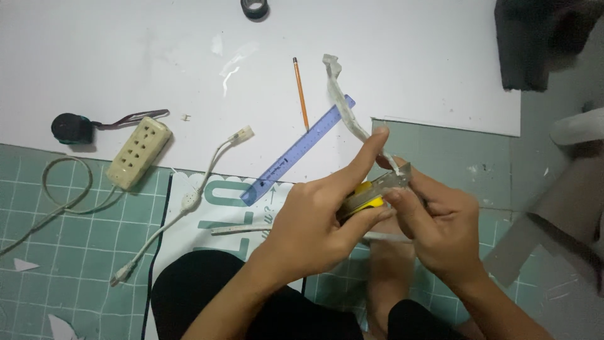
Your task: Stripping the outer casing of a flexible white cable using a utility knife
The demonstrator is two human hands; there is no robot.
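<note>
A yellow utility knife [367, 196] with a grey metal blade sits tilted between both hands, blade end up and to the right. A pale, crumpled strip of tape [343, 101] rises from the blade tip, curling up and to the left above the white board.

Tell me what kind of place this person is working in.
Probably a home craft spot on the floor: a green cutting mat and white board are spread out, with a blue ruler, pencil and power strip, and the hands hold a utility knife.
</note>
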